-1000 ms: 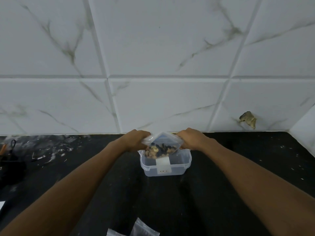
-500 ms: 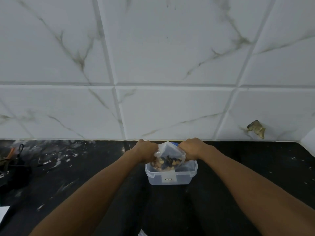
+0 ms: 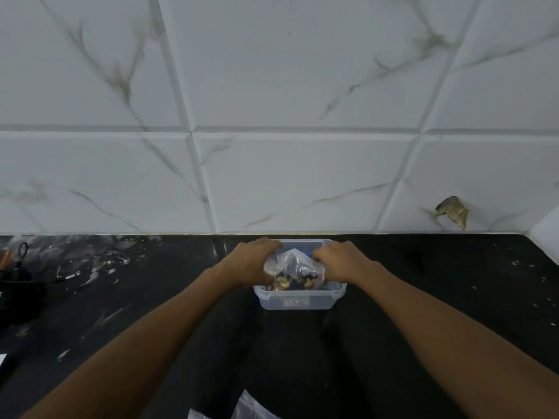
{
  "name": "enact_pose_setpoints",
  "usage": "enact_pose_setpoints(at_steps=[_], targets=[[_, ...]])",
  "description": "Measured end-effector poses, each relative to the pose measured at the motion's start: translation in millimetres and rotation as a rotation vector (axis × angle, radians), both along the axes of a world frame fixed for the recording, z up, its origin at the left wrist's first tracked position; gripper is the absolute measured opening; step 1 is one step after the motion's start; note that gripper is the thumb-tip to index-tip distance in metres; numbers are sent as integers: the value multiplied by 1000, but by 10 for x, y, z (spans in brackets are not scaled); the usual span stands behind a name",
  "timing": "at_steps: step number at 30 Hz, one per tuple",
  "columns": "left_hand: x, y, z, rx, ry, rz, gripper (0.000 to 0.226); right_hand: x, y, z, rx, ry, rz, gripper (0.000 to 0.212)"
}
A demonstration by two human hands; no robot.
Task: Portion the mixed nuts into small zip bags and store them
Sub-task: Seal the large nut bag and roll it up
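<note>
A small clear zip bag (image 3: 295, 272) filled with mixed nuts sits partly inside a clear plastic container (image 3: 299, 299) on the black counter. My left hand (image 3: 251, 266) grips the bag's left side and my right hand (image 3: 340, 263) grips its right side, both over the container's opening. The bag's top bulges upward between my hands. Its lower part is hidden behind the container's front wall.
Empty clear zip bags (image 3: 248, 408) lie at the near edge of the black counter (image 3: 438, 297). White marble tiles (image 3: 287, 116) rise right behind the container. Dark clutter (image 3: 18, 276) sits at the far left.
Both hands have lowered the bag of nuts from above the container down into it. The view has tilted, showing more wall.
</note>
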State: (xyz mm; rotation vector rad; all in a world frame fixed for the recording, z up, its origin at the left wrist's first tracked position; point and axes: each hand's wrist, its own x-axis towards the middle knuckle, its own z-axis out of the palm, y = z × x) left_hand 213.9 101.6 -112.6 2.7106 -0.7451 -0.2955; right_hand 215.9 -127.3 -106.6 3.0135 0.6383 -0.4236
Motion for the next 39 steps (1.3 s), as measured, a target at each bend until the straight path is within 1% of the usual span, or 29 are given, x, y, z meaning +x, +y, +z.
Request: enact_pose_setpoints(at_steps=[1,2,4,6,8,9,10,12,14,16,19,21,23,27,30,32,33,34,36,37,38,39], targets=[[-31,39,6,-20,-6,5,72,-13,-30,9,-6,-31,8,31],[-47,73,-4,-4,-56,-5,77,-29,-61,17,-26,-74,25,39],[-48,95,-12,51,-159,-30,77,-76,-103,47,-97,-167,58,57],[-23,52,-4,96,-97,-7,86,-102,-116,71,-163,-231,49,69],[22,-19,1,117,-4,50,102,-93,-107,72,-131,-191,-36,76],[46,-46,5,113,10,82,103,-79,-96,59,-74,-151,-82,73],[84,-63,-2,102,5,110,98,-53,-93,31,-18,-130,-115,67],[150,-64,-35,67,-25,148,78,-13,-91,-16,53,-182,-136,55],[194,-56,-84,1,-30,192,58,13,-101,-48,91,-254,-161,52],[208,-68,-122,-83,-16,249,47,40,-100,-66,80,-292,-191,50],[229,-89,-168,-178,-21,328,36,90,-58,-49,11,-329,-257,35],[243,-93,-205,-176,-51,338,27,112,-15,-24,-32,-351,-302,27],[242,-96,-222,-140,-75,324,18,105,14,-28,-51,-347,-333,25],[250,-108,-238,-89,-108,301,15,76,-15,-66,-26,-342,-395,17],[269,-125,-242,-47,-93,290,19,81,-45,-71,-45,-320,-437,11],[263,-129,-251,-52,-68,291,26,81,-47,-68,-7,-272,-461,16],[258,-128,-252,-58,-56,288,30,78,-53,-55,32,-217,-475,24],[258,-124,-249,-61,-41,286,33,75,-72,-38,87,-142,-488,38],[246,-111,-232,-73,-18,296,37,12,-135,41,163,6,-479,73],[238,-102,-225,-83,-10,305,37,-50,-161,94,142,0,-443,87],[230,-96,-225,-92,-5,310,36,-126,-178,135,87,-94,-382,92],[217,-94,-232,-99,-10,310,35,-215,-172,159,36,-244,-292,87]])
